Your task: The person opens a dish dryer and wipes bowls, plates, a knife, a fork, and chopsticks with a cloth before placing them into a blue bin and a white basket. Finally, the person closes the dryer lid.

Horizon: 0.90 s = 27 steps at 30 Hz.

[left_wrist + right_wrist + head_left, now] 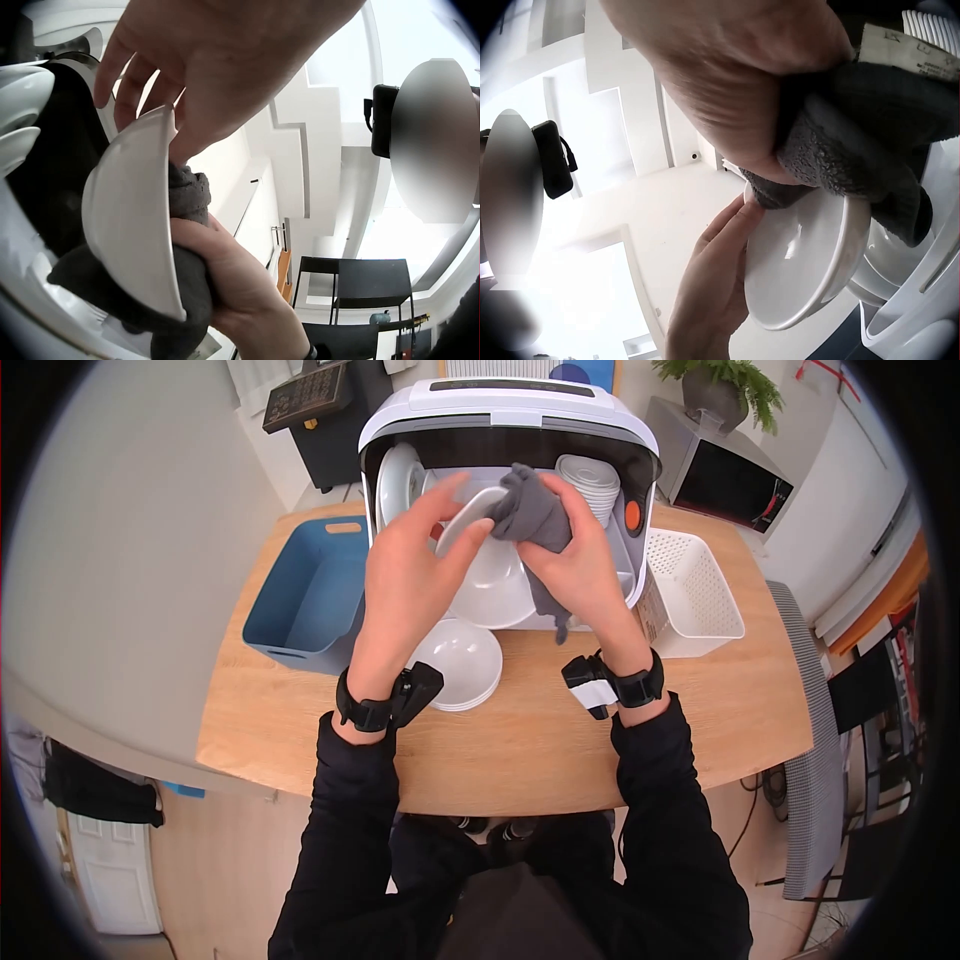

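Note:
My left hand pinches the rim of a white bowl, thumb on the inner side. The bowl is tilted on its side in front of an open white dish cabinet. In my right hand is a dark grey cloth, bunched and pressed over the bowl's rim, one end hanging down. The right wrist view shows the cloth at the bowl's edge, with the left thumb on the opposite part of the rim. Below the hands, another white bowl sits at the cabinet's front.
Stacked white bowls stand on the wooden table before the cabinet. Inside it are upright plates at left and stacked small dishes at right. A blue basket and a white perforated basket flank it.

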Tool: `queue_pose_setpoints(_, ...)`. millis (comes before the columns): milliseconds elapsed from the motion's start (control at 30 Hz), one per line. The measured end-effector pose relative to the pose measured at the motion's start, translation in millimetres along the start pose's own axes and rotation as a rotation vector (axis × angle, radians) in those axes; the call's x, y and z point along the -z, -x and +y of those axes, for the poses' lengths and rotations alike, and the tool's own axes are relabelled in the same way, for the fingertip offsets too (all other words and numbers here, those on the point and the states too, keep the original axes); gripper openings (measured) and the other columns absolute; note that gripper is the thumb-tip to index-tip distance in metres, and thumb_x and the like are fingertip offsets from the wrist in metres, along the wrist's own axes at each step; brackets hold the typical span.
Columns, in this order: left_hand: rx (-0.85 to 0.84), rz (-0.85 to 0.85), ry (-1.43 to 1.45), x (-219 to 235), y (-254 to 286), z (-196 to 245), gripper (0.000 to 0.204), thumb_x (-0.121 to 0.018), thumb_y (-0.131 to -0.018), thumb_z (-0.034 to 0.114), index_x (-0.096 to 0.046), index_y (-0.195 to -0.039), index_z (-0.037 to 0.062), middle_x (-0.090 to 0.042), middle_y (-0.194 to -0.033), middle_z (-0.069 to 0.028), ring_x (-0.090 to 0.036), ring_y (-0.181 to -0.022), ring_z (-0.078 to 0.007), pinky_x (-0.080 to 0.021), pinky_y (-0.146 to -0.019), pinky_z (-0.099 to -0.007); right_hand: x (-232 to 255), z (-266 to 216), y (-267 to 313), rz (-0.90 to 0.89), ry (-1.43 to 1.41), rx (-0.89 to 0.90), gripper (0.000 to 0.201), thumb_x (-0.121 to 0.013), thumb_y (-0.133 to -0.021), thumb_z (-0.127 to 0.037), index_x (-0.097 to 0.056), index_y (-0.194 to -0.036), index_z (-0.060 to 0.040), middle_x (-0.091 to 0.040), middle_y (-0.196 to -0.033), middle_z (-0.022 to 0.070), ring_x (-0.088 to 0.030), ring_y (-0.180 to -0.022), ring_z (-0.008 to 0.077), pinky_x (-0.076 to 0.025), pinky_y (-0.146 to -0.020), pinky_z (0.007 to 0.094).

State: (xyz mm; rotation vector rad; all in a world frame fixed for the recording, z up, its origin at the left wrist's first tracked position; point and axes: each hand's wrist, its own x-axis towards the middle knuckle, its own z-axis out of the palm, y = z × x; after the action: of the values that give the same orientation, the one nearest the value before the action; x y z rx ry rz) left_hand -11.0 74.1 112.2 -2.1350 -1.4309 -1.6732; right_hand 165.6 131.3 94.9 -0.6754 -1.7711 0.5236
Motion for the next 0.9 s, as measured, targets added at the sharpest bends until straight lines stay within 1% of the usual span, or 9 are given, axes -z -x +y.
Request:
queue_pose_setpoints(100, 0.28, -0.068, 0.001, 1, 6, 11, 0.05, -0.067, -0.09, 0.016, -0.046, -0.134, 0.0008, -0.07, -0.093, -0.0159, -0.065, -0.069, -0.0149, -0.052, -0.064, -0.0307, -2, 8, -4, 0.201, -0.087, -0.064, 0.062, -0.07, -0.077, -0.002, -0.046, -0.134, -0.0028, -0.061, -0.122, 0.0158, -0.06, -0.115, 0.0267, -0.045, -0.099, 0.0342)
queue_pose_setpoints(200, 0.327, -0.286, 0.047, -5, 11, 3, 0.048, -0.063, -0.091, 0.017, -0.042, -0.131, -0.0014, -0.068, -0.083, -0.0179, -0.067, -0.07, -0.0181, -0.052, -0.064, -0.0333, 1, 13, -6, 0.248, -0.131, -0.044, 0.059, -0.073, -0.078, -0.001, -0.048, -0.132, -0.0036, -0.06, -0.121, 0.0076, -0.058, -0.112, 0.0168, -0.046, -0.097, 0.0304)
queue_pose_setpoints(233, 0.275, -0.243, -0.091, -9, 15, 5, 0.043, -0.06, -0.092, 0.016, -0.043, -0.128, -0.0008, -0.065, -0.073, -0.0164, -0.067, -0.067, -0.0247, -0.05, -0.061, -0.0366, 2, 13, -7, 0.249, -0.116, -0.021, 0.059, -0.073, -0.079, -0.001, -0.048, -0.132, -0.0039, -0.06, -0.121, 0.0075, -0.058, -0.111, 0.017, -0.046, -0.097, 0.0305)
queue_pose_setpoints(400, 0.166, -0.258, -0.205, 3, 12, 10, 0.038, -0.057, -0.092, 0.011, -0.044, -0.127, 0.0039, -0.059, -0.067, -0.0181, -0.061, -0.063, -0.036, -0.046, -0.057, -0.0422, 5, -2, -5, 0.226, -0.041, 0.058, 0.058, -0.072, -0.077, 0.0, -0.049, -0.13, -0.0047, -0.06, -0.121, 0.0077, -0.058, -0.112, 0.018, -0.046, -0.097, 0.0309)
queue_pose_setpoints(533, 0.112, -0.365, -0.308, 13, 16, 9, 0.033, -0.055, -0.092, 0.008, -0.047, -0.124, 0.0071, -0.059, -0.068, -0.0191, -0.06, -0.066, -0.0389, -0.045, -0.057, -0.0438, 13, -14, 0, -0.01, 0.161, 0.177, 0.061, -0.069, -0.073, 0.003, -0.051, -0.13, -0.0103, -0.061, -0.123, 0.0134, -0.062, -0.11, 0.0311, -0.05, -0.093, 0.0354)
queue_pose_setpoints(633, -0.042, -0.368, -0.471, 10, 24, 3, 0.03, -0.055, -0.092, 0.008, -0.05, -0.121, 0.0073, -0.06, -0.07, -0.0192, -0.061, -0.068, -0.0378, -0.046, -0.057, -0.0432, 10, -14, 4, -0.251, 0.255, 0.222, 0.063, -0.067, -0.07, 0.006, -0.053, -0.127, -0.0151, -0.063, -0.12, 0.0142, -0.061, -0.105, 0.0375, -0.053, -0.086, 0.0397)
queue_pose_setpoints(733, -0.128, -0.306, -0.547, 16, 15, 2, 0.028, -0.056, -0.092, 0.009, -0.053, -0.119, 0.0083, -0.063, -0.074, -0.0168, -0.063, -0.068, -0.033, -0.047, -0.057, -0.0396, 6, -16, 3, -0.138, 0.221, 0.197, 0.059, -0.068, -0.07, 0.005, -0.053, -0.125, -0.0114, -0.063, -0.118, 0.0145, -0.063, -0.104, 0.0345, -0.052, -0.087, 0.0366)
queue_pose_setpoints(833, 0.047, -0.032, -0.175, 11, 5, 12, 0.028, -0.057, -0.093, 0.009, -0.053, -0.12, 0.0072, -0.065, -0.078, -0.0146, -0.065, -0.067, -0.0277, -0.047, -0.057, -0.036, 3, -10, -1, 0.259, 0.172, 0.127, 0.055, -0.07, -0.073, 0.002, -0.051, -0.124, -0.006, -0.062, -0.117, 0.0143, -0.064, -0.106, 0.0278, -0.05, -0.091, 0.0331)
queue_pose_setpoints(900, 0.126, -0.055, -0.073, 5, 7, 15, 0.029, -0.057, -0.093, 0.009, -0.05, -0.121, 0.0058, -0.065, -0.078, -0.0146, -0.065, -0.066, -0.0267, -0.048, -0.058, -0.0359, 7, -7, -6, 0.317, -0.011, 0.054, 0.055, -0.072, -0.076, -0.002, -0.05, -0.127, -0.004, -0.061, -0.119, 0.0119, -0.061, -0.108, 0.0213, -0.048, -0.092, 0.0323)
